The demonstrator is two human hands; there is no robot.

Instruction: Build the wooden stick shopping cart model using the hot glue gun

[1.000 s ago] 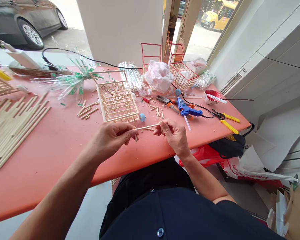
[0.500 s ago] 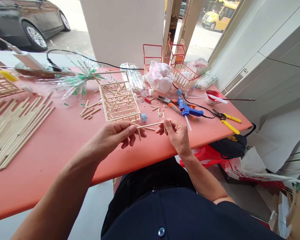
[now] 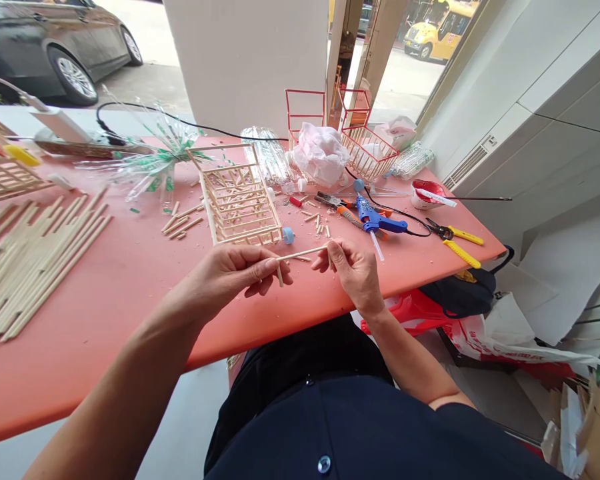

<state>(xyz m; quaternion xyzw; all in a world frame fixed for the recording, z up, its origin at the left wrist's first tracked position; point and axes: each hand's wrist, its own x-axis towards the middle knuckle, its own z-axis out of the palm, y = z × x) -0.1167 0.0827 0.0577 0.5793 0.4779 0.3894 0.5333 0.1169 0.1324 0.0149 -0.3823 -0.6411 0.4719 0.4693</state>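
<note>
Between my hands, over the table's front part, is a thin wooden stick piece point(image 3: 303, 253) with a short stick pointing down at each end. My left hand point(image 3: 247, 267) pinches its left end between thumb and fingers. The right end is pinched by my right hand point(image 3: 350, 267), whose fingers partly hide the short stick there. Just beyond my hands stands a small slatted wooden frame point(image 3: 240, 200) with a blue cap point(image 3: 288, 235) beside it. Short cut sticks point(image 3: 180, 223) lie left of the frame.
Long sticks point(image 3: 35, 267) cover the left of the pink table point(image 3: 130, 320). To the right are a blue glue gun point(image 3: 373, 217), pliers point(image 3: 337, 201), yellow-handled cutters point(image 3: 457, 240) and a red-stained cup point(image 3: 427, 193). Red-painted frames point(image 3: 370, 143) stand behind a crumpled pink-white bundle point(image 3: 321, 153).
My left hand has shifted very slightly, and the stick piece's left end sits a little lower. My right hand keeps its grip. The view has moved slightly.
</note>
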